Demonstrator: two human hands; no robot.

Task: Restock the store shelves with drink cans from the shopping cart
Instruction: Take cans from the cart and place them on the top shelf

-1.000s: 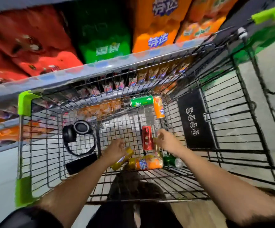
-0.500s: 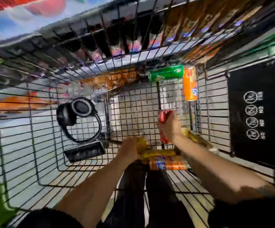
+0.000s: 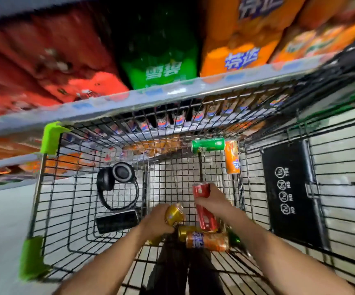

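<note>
My left hand [image 3: 155, 222] grips a gold can [image 3: 174, 214], my right hand [image 3: 212, 199] a red can [image 3: 202, 189], both lifted clear of the cart [image 3: 51, 188] for shelving.

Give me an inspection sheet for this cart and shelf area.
Surface: wire cart floor, tiled floor below.
Job's things: green can and orange can at far end; orange can lying near.
Clutter: headphones, black case.
Hands: left hand grips gold can; right hand grips red can.
Cables: nothing seen.
Surroundings: shelf with red, green, orange drink packs.
</note>
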